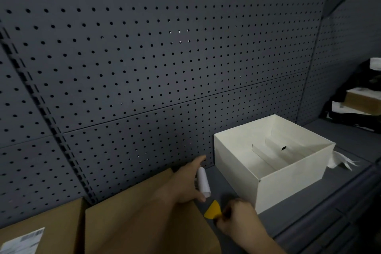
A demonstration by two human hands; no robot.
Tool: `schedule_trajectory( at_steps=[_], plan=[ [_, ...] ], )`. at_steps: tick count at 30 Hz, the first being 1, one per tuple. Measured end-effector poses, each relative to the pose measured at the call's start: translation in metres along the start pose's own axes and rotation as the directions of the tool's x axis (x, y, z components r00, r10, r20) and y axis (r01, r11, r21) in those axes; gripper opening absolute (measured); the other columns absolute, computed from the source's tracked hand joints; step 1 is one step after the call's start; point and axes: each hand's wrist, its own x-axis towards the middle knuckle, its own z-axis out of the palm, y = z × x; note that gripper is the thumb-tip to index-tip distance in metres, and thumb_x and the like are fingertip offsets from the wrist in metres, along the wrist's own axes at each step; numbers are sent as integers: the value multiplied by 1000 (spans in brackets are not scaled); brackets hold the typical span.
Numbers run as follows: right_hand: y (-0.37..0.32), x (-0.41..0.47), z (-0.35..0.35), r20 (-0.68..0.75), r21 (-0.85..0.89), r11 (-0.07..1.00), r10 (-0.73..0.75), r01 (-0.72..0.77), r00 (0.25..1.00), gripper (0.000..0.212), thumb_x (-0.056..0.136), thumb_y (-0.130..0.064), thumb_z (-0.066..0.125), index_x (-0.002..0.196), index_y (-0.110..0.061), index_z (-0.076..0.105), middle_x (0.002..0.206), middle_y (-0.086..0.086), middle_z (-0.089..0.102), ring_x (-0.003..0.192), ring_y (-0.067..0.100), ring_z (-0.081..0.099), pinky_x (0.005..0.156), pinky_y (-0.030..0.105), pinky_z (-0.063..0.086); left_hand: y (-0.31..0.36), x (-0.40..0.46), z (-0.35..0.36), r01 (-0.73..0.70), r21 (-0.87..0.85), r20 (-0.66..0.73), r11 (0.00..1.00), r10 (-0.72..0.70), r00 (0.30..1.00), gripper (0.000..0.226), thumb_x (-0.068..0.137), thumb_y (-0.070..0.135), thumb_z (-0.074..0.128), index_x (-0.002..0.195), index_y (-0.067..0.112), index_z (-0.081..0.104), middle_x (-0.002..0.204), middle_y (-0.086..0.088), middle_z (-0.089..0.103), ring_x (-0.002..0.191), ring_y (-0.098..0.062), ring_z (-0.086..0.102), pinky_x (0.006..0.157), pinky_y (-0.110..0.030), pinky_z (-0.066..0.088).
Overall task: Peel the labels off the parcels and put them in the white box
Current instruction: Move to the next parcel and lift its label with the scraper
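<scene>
My left hand [186,181] holds a peeled white label [203,182] curled into a roll, just above the far right corner of a bare brown parcel [136,218]. My right hand [237,219] grips a yellow scraper [213,210] low in the frame, its blade pointing up and left. The white box [288,179] stands open to the right of both hands, with a folded cardboard insert inside. A second brown parcel [53,222] at the bottom left carries a white shipping label [22,241].
A dark grey pegboard wall [144,57] rises right behind the shelf. Crumpled white paper [340,161] lies behind the box's right side. More parcels [360,101] are stacked at the far right. The grey shelf edge [319,208] runs diagonally at the lower right.
</scene>
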Motion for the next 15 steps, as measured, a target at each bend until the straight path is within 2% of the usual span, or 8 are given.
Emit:
schedule_trajectory(
  at_steps=[5, 7, 10, 13, 15],
  plan=[
    [-4, -4, -2, -6, 1, 1000, -2, 2, 1000, 26, 71, -44, 71, 67, -33, 48, 92, -4, 59, 90, 14, 62, 83, 23, 49, -2, 3, 2, 25, 35, -20, 999, -24, 1000, 126, 68, 20, 90, 156, 42, 3, 162, 0, 26, 149, -24, 25, 118, -47, 36],
    [-4, -6, -1, -15, 20, 1000, -14, 14, 1000, 23, 71, -43, 70, 71, -34, 49, 94, -3, 60, 88, 14, 60, 83, 23, 48, -2, 3, 2, 33, 65, -33, 997, -31, 999, 125, 70, 19, 89, 156, 40, 2, 163, 0, 25, 150, -24, 23, 120, -46, 33],
    [-3, -8, -1, -8, 53, 999, -9, 10, 1000, 20, 71, -43, 70, 77, -33, 53, 98, -5, 66, 96, 13, 65, 83, 21, 48, -2, 3, 2, 33, 65, -39, 997, -31, 999, 122, 72, 16, 88, 157, 39, 2, 164, 0, 22, 151, -24, 21, 121, -45, 31],
    [0, -8, 0, -3, 109, 994, -12, 12, 1000, 17, 73, -39, 70, 76, -33, 54, 94, -5, 70, 91, 8, 66, 81, 18, 48, -2, 0, 0, 36, 23, -56, 999, -35, 998, 120, 74, 16, 87, 156, 41, 3, 163, 1, 23, 148, -25, 28, 117, -46, 38],
    [2, -9, 0, 4, 140, 990, -20, 19, 1000, 15, 77, -36, 70, 79, -34, 55, 91, -4, 71, 89, 6, 66, 79, 12, 47, -2, -3, -2, 29, 7, -71, 1000, -28, 997, 116, 75, 16, 85, 156, 41, 6, 161, 3, 27, 143, -24, 36, 114, -42, 42]
  ],
)
